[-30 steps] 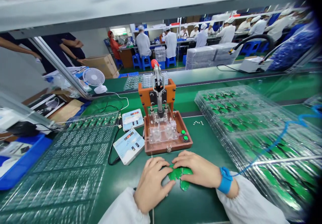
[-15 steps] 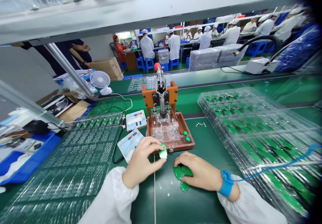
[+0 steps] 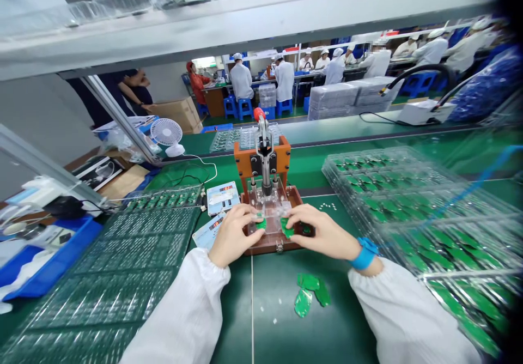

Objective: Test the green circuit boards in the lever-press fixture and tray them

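My left hand (image 3: 232, 235) pinches a small green circuit board (image 3: 260, 223) over the clear bed of the orange test fixture (image 3: 265, 189). My right hand (image 3: 322, 233), with a blue wrist strap (image 3: 363, 253), pinches a second small green board (image 3: 286, 226) at the fixture's right side. Both hands rest on the fixture's front edge. The fixture's red-knobbed lever (image 3: 261, 135) stands upright. A few loose green boards (image 3: 310, 293) lie on the green mat in front of me.
Stacked clear trays of green boards (image 3: 408, 217) stand at the right, flat trays of small parts (image 3: 122, 266) at the left. Two white meters (image 3: 223, 198) sit left of the fixture. A small fan (image 3: 166, 135) and a blue bin (image 3: 44, 266) are further left. Other workers sit beyond.
Both hands have lifted off the mat and moved forward to the fixture, each carrying a small green board. The remaining loose boards stay on the mat.
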`<state>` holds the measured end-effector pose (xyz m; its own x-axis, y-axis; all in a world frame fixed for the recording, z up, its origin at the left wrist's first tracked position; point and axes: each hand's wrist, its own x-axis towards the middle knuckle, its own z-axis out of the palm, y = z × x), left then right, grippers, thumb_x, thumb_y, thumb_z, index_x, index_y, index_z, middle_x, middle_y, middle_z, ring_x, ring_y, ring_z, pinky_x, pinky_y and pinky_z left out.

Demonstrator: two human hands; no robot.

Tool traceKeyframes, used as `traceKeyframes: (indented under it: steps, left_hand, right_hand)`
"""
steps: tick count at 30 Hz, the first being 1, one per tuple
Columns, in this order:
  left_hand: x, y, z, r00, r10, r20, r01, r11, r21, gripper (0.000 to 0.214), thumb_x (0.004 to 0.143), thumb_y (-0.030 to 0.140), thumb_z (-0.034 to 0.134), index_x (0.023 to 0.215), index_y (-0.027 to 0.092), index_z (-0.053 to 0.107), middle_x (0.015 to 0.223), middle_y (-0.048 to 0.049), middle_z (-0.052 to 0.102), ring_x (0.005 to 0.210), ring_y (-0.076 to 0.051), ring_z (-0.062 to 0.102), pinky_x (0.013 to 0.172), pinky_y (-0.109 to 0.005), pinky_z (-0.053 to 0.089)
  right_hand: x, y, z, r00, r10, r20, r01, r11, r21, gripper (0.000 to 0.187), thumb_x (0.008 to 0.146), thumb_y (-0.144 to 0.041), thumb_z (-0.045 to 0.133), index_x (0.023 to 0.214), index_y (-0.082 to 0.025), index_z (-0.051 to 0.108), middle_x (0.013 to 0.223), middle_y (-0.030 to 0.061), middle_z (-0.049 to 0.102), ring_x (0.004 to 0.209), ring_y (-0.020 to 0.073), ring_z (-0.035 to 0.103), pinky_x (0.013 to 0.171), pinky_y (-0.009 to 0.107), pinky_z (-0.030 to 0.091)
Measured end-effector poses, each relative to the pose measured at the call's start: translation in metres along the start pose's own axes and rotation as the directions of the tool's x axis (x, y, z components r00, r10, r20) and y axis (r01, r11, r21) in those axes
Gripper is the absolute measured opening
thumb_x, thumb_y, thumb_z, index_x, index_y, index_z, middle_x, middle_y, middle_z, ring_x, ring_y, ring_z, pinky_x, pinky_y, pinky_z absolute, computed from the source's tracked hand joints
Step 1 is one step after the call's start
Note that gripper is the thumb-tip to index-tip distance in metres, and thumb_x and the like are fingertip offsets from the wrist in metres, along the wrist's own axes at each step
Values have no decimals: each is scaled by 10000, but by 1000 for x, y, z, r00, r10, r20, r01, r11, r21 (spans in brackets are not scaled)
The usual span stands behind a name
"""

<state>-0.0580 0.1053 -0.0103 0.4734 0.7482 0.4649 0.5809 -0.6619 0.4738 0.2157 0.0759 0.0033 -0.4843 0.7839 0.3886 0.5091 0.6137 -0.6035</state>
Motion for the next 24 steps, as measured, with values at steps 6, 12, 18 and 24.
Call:
traceKeyframes:
  steps: [6,12,18,24]
  left_hand:
    - [-3,1,4,999,15,-33,-16,1000,-26,152,878,182,695,1021,203,744,1180,-75,703,1220,-286,577,1049,-503,469]
    - [-12,7,14,988,2,-155,-6,1000,-28,142,925,216,668,1054,201,725,1249,-94,667,1258,-295,566,1080,-509,451]
    - [-23,26,23,907,-64,-417,20,994,-109,72,965,193,618,988,184,686,1046,-73,658,1018,-208,647,891,-360,528]
    - [-30,54,30,907,80,-414,-134,986,-103,137,949,143,597,829,191,640,840,-38,678,820,-178,632,758,-340,508]
  right_hand:
    - [22,20,12,999,-29,-18,28,999,-40,140,845,-206,717,983,-218,701,1124,79,761,1104,259,671,1008,464,532]
    - [22,22,16,998,-56,-18,55,997,-63,144,878,-240,691,1022,-233,697,1203,74,751,1170,269,647,1063,497,495]
    - [22,23,19,999,-45,-26,44,997,-68,153,887,-254,677,1036,-225,695,1175,89,750,1148,282,638,1039,510,495]
    - [20,21,21,997,-31,-69,30,999,-10,154,885,-309,704,1019,-236,723,1189,81,759,1185,276,642,1055,496,508]
